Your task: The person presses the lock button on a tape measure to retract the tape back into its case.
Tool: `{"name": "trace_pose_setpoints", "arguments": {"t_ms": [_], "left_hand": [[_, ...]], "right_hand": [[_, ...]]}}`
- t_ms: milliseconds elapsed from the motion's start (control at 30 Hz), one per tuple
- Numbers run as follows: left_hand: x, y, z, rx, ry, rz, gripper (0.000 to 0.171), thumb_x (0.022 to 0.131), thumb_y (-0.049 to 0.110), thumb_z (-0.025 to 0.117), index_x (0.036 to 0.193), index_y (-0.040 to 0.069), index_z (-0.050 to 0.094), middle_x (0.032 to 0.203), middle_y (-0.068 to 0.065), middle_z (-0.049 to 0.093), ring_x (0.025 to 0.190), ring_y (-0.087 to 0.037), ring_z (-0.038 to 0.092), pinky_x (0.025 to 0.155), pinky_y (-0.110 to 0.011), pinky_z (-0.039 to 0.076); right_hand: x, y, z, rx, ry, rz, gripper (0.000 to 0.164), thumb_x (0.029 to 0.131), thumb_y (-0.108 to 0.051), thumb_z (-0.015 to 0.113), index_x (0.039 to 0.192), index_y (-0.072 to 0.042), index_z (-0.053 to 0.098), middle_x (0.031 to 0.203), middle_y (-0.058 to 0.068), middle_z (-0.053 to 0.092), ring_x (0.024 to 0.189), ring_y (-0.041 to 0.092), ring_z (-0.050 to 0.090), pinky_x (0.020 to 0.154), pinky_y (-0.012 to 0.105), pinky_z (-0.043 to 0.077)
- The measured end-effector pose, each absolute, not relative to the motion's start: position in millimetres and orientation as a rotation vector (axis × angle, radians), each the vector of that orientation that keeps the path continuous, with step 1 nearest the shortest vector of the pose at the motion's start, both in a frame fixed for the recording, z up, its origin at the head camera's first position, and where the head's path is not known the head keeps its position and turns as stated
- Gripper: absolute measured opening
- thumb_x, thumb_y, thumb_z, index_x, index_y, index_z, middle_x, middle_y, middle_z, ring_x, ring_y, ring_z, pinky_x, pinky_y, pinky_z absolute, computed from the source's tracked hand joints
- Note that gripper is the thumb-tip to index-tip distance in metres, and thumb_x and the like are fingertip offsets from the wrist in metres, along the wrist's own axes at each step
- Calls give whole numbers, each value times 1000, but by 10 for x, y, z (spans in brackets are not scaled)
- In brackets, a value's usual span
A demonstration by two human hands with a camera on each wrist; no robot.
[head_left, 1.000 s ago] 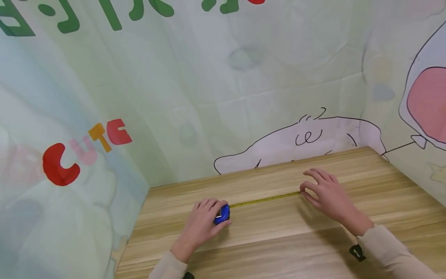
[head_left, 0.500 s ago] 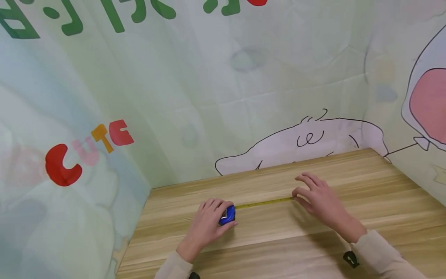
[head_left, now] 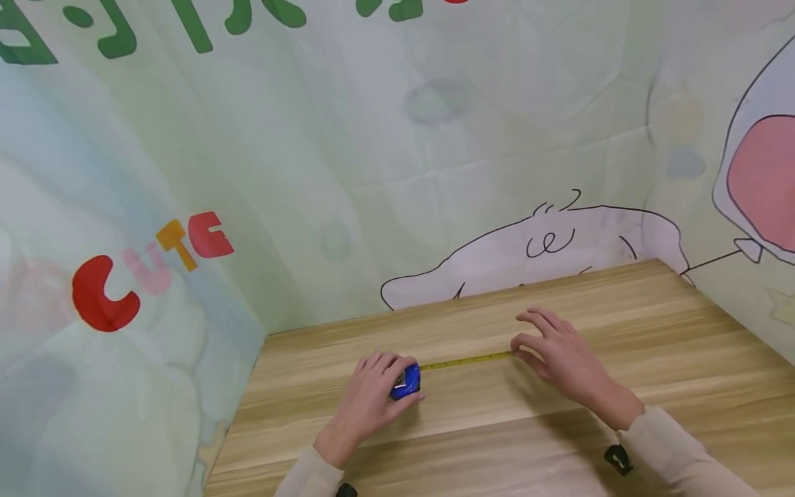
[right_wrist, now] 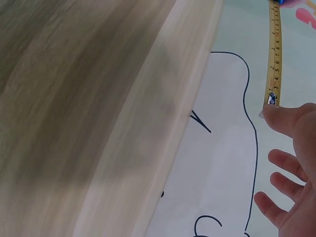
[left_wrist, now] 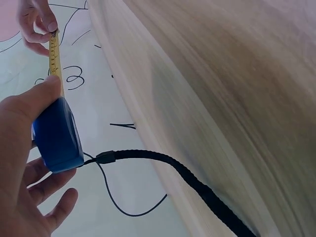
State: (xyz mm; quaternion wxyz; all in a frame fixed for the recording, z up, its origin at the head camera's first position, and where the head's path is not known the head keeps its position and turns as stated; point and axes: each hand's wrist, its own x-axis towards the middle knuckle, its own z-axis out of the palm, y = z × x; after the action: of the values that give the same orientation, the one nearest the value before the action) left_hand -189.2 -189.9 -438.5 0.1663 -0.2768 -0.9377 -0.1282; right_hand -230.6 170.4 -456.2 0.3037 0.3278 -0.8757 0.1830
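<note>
A blue tape measure (head_left: 406, 382) with a black wrist strap (left_wrist: 163, 157) is gripped in my left hand (head_left: 371, 399), above the wooden table. From its case a yellow blade (head_left: 467, 360) runs out to the right, stretched straight between both hands. My right hand (head_left: 562, 359) pinches the blade's free end between thumb and index finger, the other fingers spread apart. In the left wrist view the thumb lies on the top of the blue case, by the blade's mouth. Printed numbers show on the blade (right_wrist: 274, 59) in the right wrist view.
A wood-grain table (head_left: 472, 435) lies under both hands. Printed cloth walls (head_left: 348, 159) stand right behind its back edge and at both sides. A black clip-like piece (head_left: 617, 459) hangs by the right sleeve.
My right hand has moved left, towards the case, and the left hand slightly right. The exposed length of blade has become shorter. Both grips stay the same.
</note>
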Motion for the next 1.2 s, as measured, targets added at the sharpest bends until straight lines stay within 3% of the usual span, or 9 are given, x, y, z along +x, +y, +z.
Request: {"name": "trace_pose_setpoints", "arguments": {"t_ms": [300,533,1200], "left_hand": [[-1858,-1849,-4358,-803,-2692,-334,58,90,50,83,136,20,66,120,-1,69,113,-23,61,97,-49,51],[-1824,-1790,-4361,-811,-2685,-308,58,90,51,83,136,20,66,120,-1,69,112,-21,61,93,-46,51],[-1797,-1659,-4264,-824,-2649,-350,57,89,51,84,134,21,67,118,2,69,113,-19,61,92,-44,51]], "right_hand": [[-2295,1660,-4513,891,-2324,479,15,88,-14,86,95,-23,75,134,18,66,133,45,55,99,67,49],[-2274,1619,-4514,911,-2290,481,21,84,-13,88,93,-24,74,133,18,67,132,45,56,98,66,50],[-2191,1428,-4432,943,-2272,490,21,83,-16,89,94,-26,74,134,16,67,133,43,57,99,66,50]]}}
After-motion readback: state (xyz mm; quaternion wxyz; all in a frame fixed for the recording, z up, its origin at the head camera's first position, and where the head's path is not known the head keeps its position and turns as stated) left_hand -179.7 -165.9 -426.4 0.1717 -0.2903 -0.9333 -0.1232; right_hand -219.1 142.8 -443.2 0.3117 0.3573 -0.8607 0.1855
